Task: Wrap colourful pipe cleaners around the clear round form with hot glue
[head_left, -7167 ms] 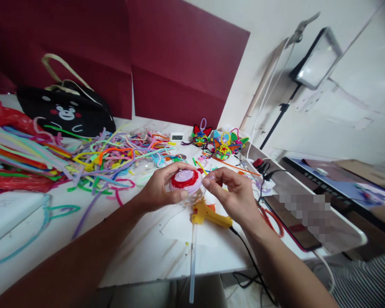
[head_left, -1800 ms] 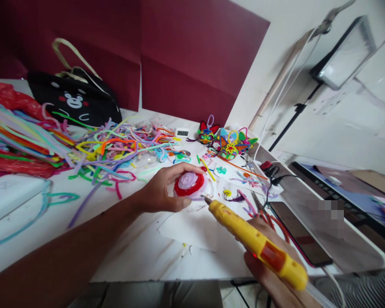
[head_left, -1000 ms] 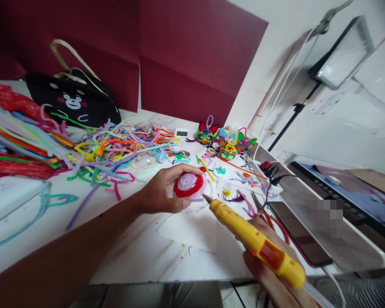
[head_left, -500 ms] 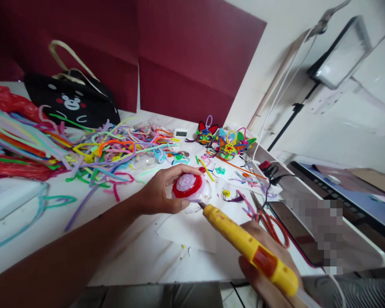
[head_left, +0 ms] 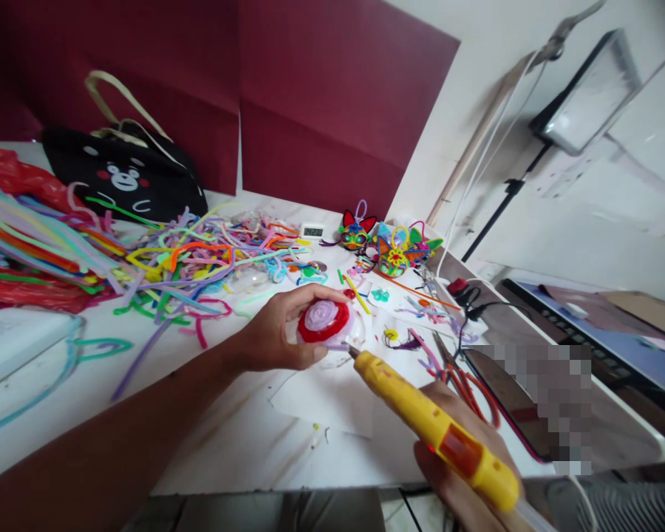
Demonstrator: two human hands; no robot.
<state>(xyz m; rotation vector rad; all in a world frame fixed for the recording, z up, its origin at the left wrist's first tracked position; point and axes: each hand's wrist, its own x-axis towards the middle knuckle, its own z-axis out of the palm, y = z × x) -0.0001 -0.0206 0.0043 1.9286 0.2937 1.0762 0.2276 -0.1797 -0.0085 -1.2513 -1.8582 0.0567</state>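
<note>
My left hand is closed round a round piece wound from pipe cleaners, pale purple in the middle with a red ring and a lilac outer edge. It sits just above the white table. My right hand grips a yellow glue gun near the lower right. The gun's metal tip touches the lower right rim of the round piece.
A big heap of coloured pipe cleaners covers the left and back of the table. A black bear bag stands behind it. Finished pipe-cleaner figures, a small clock, red-handled scissors, a phone and cables lie to the right.
Seven seconds ago both hands worked the round piece and the glue gun lay on the table. Now my right hand holds the gun, its tip at the piece's rim.
</note>
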